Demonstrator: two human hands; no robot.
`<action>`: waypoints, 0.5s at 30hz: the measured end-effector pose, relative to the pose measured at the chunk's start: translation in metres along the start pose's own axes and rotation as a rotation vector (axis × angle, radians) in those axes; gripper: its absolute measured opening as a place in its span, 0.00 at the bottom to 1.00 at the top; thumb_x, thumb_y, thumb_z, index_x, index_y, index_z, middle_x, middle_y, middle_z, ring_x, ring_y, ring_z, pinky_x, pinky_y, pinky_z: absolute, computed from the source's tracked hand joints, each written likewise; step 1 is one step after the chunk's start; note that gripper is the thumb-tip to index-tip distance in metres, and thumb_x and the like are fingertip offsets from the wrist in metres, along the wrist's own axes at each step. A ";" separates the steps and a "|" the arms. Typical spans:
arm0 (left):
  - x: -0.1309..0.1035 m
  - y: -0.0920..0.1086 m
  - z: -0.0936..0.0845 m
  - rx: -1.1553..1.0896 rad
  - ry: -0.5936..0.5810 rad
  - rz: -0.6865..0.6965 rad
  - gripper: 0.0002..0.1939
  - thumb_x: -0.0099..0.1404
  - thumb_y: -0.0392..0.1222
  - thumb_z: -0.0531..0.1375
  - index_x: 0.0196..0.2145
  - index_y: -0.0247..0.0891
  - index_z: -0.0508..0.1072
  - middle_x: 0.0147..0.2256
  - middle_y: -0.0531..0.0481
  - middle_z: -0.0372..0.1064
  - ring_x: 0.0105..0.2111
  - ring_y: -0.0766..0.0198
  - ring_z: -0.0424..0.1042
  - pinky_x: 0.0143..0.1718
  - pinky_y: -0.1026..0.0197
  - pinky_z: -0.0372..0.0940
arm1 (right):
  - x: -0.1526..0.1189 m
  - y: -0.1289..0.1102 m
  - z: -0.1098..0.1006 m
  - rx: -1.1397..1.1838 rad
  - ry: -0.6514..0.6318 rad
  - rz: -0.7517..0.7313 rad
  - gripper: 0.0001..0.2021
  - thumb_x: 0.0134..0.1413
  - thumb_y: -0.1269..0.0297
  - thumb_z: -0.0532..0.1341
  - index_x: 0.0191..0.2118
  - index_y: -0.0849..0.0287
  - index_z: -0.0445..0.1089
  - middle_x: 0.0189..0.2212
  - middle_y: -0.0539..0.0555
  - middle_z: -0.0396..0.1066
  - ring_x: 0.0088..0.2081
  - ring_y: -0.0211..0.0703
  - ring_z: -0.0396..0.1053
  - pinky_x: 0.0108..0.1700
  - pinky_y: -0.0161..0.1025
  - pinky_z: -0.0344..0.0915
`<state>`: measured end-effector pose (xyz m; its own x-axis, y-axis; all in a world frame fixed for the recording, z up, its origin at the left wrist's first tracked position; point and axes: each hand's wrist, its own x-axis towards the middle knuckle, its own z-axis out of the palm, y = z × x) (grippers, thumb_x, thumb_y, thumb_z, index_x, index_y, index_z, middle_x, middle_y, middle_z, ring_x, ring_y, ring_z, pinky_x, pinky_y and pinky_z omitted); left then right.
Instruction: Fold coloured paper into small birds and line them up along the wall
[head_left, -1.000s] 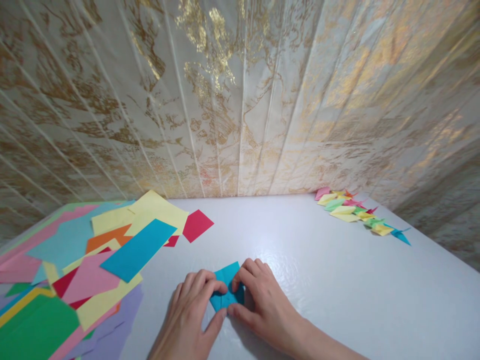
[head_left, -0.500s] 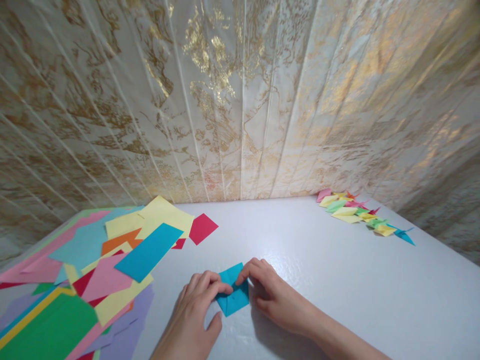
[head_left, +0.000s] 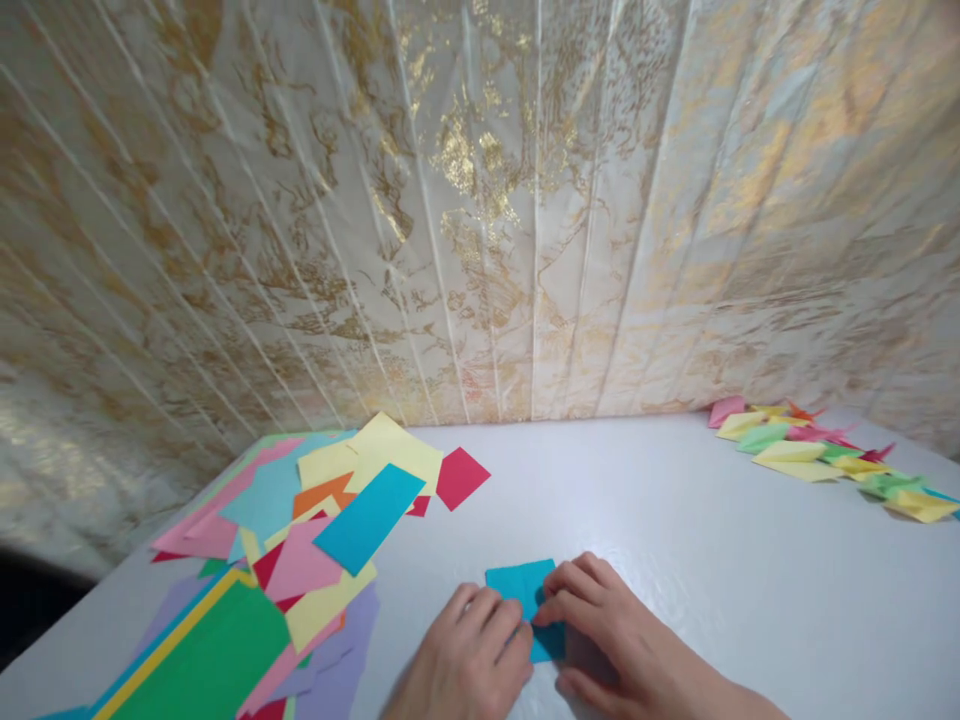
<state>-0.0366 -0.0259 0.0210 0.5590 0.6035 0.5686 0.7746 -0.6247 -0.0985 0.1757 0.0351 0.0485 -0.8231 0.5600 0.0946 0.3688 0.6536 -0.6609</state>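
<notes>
A small folded square of blue origami paper [head_left: 523,580] lies flat on the white table between my hands. My left hand [head_left: 476,655] rests on its left side, fingers curled and pressed together on the paper; the thumb is hidden. From the right, my right hand [head_left: 611,630] bends its fingers over the right part of the sheet, fingertips touching near the middle, close to the left fingertips. The right thumb sits lower, near the table. Both hands cover much of the paper, so its lower left part cannot be seen.
To the left is a spread pile of coloured paper, with a blue rectangle [head_left: 370,518] and a green sheet [head_left: 202,650] on top. A red piece [head_left: 462,478] lies beside it. Several folded paper figures [head_left: 799,457] line the far right. A patterned curtain [head_left: 495,300] hangs behind the table [head_left: 637,490].
The view has swung left, so everything sits further right. The blue paper has turned to lie squarer to me. My left hand has curled its fingers in over the paper.
</notes>
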 end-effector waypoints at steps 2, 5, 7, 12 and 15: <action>-0.002 -0.001 0.004 0.025 0.016 0.029 0.12 0.70 0.28 0.50 0.33 0.37 0.70 0.28 0.52 0.69 0.28 0.60 0.68 0.30 0.56 0.60 | 0.001 0.000 0.001 -0.049 -0.005 -0.028 0.16 0.49 0.75 0.64 0.45 0.56 0.72 0.44 0.57 0.71 0.46 0.52 0.64 0.50 0.49 0.64; -0.004 -0.003 0.005 0.011 0.028 0.026 0.14 0.70 0.26 0.50 0.30 0.38 0.68 0.27 0.52 0.68 0.27 0.63 0.68 0.30 0.57 0.60 | 0.001 0.001 0.003 -0.124 0.035 -0.083 0.16 0.51 0.75 0.64 0.46 0.55 0.72 0.46 0.57 0.72 0.46 0.53 0.66 0.49 0.48 0.65; -0.003 -0.005 0.004 -0.007 0.044 0.021 0.15 0.70 0.26 0.49 0.29 0.38 0.68 0.27 0.52 0.69 0.27 0.64 0.69 0.32 0.58 0.62 | 0.001 0.002 0.005 -0.187 0.074 -0.131 0.17 0.53 0.77 0.61 0.47 0.54 0.71 0.46 0.57 0.72 0.44 0.51 0.67 0.46 0.45 0.65; 0.000 -0.006 0.002 -0.036 0.093 0.050 0.15 0.71 0.29 0.50 0.29 0.38 0.69 0.34 0.51 0.75 0.35 0.64 0.73 0.37 0.59 0.65 | 0.002 0.005 0.005 -0.324 0.103 -0.274 0.10 0.64 0.76 0.56 0.40 0.54 0.72 0.39 0.55 0.75 0.38 0.47 0.69 0.41 0.43 0.63; -0.003 -0.005 0.005 -0.018 0.145 0.095 0.14 0.73 0.29 0.51 0.33 0.38 0.73 0.39 0.52 0.78 0.38 0.63 0.74 0.38 0.59 0.66 | 0.001 0.005 0.001 -0.350 0.057 -0.306 0.10 0.68 0.72 0.54 0.40 0.55 0.73 0.37 0.55 0.76 0.37 0.46 0.70 0.40 0.43 0.62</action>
<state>-0.0405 -0.0224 0.0159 0.5800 0.4639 0.6697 0.7139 -0.6853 -0.1436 0.1760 0.0383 0.0442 -0.8953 0.3352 0.2932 0.2443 0.9202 -0.3059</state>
